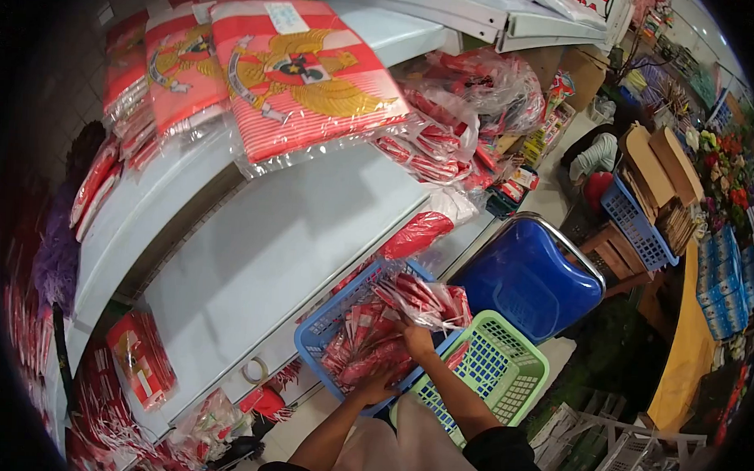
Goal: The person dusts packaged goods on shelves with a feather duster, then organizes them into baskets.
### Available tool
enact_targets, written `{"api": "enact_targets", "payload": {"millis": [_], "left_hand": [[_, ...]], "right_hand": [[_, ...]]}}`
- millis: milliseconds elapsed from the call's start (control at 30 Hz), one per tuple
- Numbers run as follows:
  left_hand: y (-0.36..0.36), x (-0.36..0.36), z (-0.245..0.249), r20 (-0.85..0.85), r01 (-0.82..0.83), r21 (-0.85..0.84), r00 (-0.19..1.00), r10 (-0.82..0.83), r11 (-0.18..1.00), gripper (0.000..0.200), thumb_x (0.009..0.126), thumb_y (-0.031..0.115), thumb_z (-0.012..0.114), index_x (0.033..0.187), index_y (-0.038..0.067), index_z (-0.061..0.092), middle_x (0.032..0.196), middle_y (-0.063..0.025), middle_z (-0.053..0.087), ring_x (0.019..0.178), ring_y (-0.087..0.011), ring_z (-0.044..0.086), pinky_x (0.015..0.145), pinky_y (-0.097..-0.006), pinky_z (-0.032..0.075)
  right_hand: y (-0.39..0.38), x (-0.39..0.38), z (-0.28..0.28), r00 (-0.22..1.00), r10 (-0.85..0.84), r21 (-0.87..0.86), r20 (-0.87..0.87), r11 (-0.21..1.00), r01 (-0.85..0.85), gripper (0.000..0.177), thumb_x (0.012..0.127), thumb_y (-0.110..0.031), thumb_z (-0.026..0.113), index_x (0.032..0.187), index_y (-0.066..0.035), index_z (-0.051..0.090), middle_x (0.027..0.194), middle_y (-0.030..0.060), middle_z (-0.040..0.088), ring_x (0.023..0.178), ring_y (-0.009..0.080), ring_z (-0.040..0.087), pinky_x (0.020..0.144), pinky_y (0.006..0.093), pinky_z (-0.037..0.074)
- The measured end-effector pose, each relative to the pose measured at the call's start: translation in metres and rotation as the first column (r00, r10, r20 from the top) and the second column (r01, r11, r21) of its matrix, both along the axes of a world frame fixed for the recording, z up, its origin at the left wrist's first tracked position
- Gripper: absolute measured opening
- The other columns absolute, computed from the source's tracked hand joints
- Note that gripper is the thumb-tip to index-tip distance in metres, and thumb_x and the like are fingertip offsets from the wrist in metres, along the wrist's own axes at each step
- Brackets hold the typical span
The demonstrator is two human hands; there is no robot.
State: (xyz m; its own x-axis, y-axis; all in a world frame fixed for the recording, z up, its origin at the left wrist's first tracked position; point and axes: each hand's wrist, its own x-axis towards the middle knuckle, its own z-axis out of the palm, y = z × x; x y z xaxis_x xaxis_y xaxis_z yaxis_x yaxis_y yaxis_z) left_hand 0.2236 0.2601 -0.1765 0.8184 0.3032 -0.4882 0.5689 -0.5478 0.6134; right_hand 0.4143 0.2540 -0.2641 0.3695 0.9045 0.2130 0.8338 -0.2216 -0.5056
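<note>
Step in hand, as judged: sorting flag packets (365, 351) in blue basket (315, 337).

Right hand (419, 341) closing round bundle (424, 299) of packets, holding it just above blue basket's right rim.

Left hand (376, 389) resting on packets inside blue basket, at near edge. Fingers lying among wrappers; cannot tell whether clasping.

Next move probably calling for firm hold on slippery bundle and clearance over rim.

Packets showing red and white under glossy clear plastic, lying loose and overlapping.

Green basket (505, 364) sitting against blue basket's right side.

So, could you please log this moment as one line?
left hand: on red-white packets in blue basket | right hand: gripping red-white bundle | green basket: beside blue basket
</note>
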Motion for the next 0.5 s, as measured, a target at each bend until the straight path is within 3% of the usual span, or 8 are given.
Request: {"api": "enact_targets", "payload": {"millis": [100,133,233,267,333,400,433,500], "left_hand": [[-0.007,-0.005,0.010,0.114,-0.017,0.034,0.993,0.014,0.999,0.065,0.077,0.033,0.060,0.134,0.015,0.032,0.140,-0.0167,0.027,0.130,-0.0342,0.024,0.103,-0.0435,0.026],[-0.009,-0.007,0.012,0.176,-0.016,0.058,0.984,0.005,0.998,0.062,0.078,0.030,0.060,0.132,0.015,0.036,0.138,-0.0174,0.030,0.129,-0.0329,0.027,0.102,-0.0426,0.028],[-0.009,-0.015,0.033,0.235,-0.108,-0.047,0.965,0.116,0.993,0.050,0.078,0.024,0.060,0.124,0.011,0.046,0.129,-0.0197,0.042,0.119,-0.0282,0.043,0.093,-0.0383,0.039],[-0.009,-0.021,0.028,0.276,-0.136,-0.033,0.951,0.140,0.990,0.046,0.079,0.022,0.058,0.122,0.009,0.048,0.125,-0.0198,0.045,0.114,-0.0274,0.047,0.090,-0.0375,0.041],[-0.006,-0.027,0.017,0.364,-0.195,-0.007,0.913,0.184,0.981,0.039,0.081,0.019,0.056,0.117,0.007,0.051,0.117,-0.0202,0.051,0.105,-0.0257,0.054,0.083,-0.0357,0.046],[-0.001,-0.020,0.054,0.292,-0.380,-0.064,0.877,0.381,0.923,0.035,0.083,0.014,0.051,0.117,0.004,0.051,0.113,-0.0181,0.055,0.101,-0.0266,0.057,0.081,-0.0358,0.046],[0.000,-0.016,0.078,0.252,-0.467,-0.089,0.844,0.473,0.880,0.033,0.084,0.011,0.049,0.116,0.002,0.051,0.111,-0.0170,0.056,0.100,-0.0271,0.058,0.080,-0.0358,0.046],[0.005,-0.007,0.106,0.372,-0.542,-0.413,0.634,0.678,0.732,0.031,0.087,0.005,0.040,0.115,-0.001,0.050,0.109,-0.0107,0.058,0.099,-0.0222,0.058,0.080,-0.0320,0.046]], "right_hand": [[-0.023,-0.004,0.053,0.969,0.033,-0.305,-0.244,0.946,-0.109,0.024,0.072,-0.004,0.051,0.095,-0.007,0.056,0.096,0.0175,0.060,0.086,0.0346,0.058,0.070,0.0422,0.047],[-0.029,-0.003,0.058,0.974,0.097,0.095,-0.203,0.992,-0.079,0.021,0.070,-0.001,0.054,0.090,-0.007,0.055,0.079,0.0170,0.060,0.076,0.0357,0.058,0.065,0.0404,0.046],[-0.041,-0.001,0.130,0.889,-0.063,0.094,-0.454,0.989,0.118,0.021,0.071,0.004,0.054,0.090,-0.005,0.053,0.075,0.0170,0.057,0.068,0.0380,0.055,0.060,0.0370,0.044],[-0.041,0.004,0.137,0.887,-0.014,0.239,-0.462,0.961,0.139,0.020,0.075,0.004,0.057,0.092,-0.004,0.052,0.074,0.0115,0.057,0.060,0.0273,0.054,0.054,0.0299,0.041],[-0.042,0.014,0.163,0.788,0.034,0.306,-0.615,0.931,0.198,0.018,0.078,0.000,0.058,0.094,-0.004,0.052,0.076,0.0061,0.057,0.059,0.0173,0.052,0.053,0.0257,0.039],[-0.050,0.028,0.198,0.660,0.069,0.253,-0.748,0.949,0.188,0.020,0.081,-0.008,0.061,0.099,-0.004,0.053,0.082,-0.0018,0.057,0.064,0.0036,0.047,0.052,0.0198,0.037],[-0.052,0.032,0.210,0.600,0.189,0.370,-0.778,0.908,0.194,0.023,0.082,-0.010,0.061,0.103,-0.003,0.054,0.084,-0.0013,0.057,0.066,0.0044,0.048,0.054,0.0191,0.038],[-0.070,0.035,0.256,0.350,0.030,0.124,-0.936,0.960,0.250,0.025,0.084,-0.014,0.061,0.105,-0.003,0.054,0.089,0.0001,0.059,0.073,0.0058,0.052,0.060,0.0199,0.042]]}}
